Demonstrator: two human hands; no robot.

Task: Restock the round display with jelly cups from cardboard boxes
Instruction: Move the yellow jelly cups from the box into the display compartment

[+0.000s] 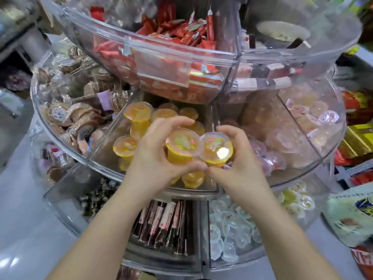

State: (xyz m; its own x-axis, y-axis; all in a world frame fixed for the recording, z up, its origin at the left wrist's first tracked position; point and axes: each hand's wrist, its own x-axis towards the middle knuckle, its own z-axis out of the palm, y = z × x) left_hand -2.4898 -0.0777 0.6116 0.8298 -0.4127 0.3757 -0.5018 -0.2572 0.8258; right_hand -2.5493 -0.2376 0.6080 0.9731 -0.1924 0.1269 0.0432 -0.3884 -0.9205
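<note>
Over the middle tier of the clear round display, both my hands hold yellow jelly cups. My left hand grips one yellow cup from the left side, fingers curled over its lid. Beside it, my right hand grips a second yellow cup with a shiny lid. The two cups touch each other above the compartment of yellow jelly cups, which holds several more cups, some stacked.
Pink and purple jelly cups fill the compartment to the right. Brown wrapped snacks lie to the left. The top tier holds red packets. The bottom tier holds dark stick packs and clear jelly cups. Packaged goods line the right edge.
</note>
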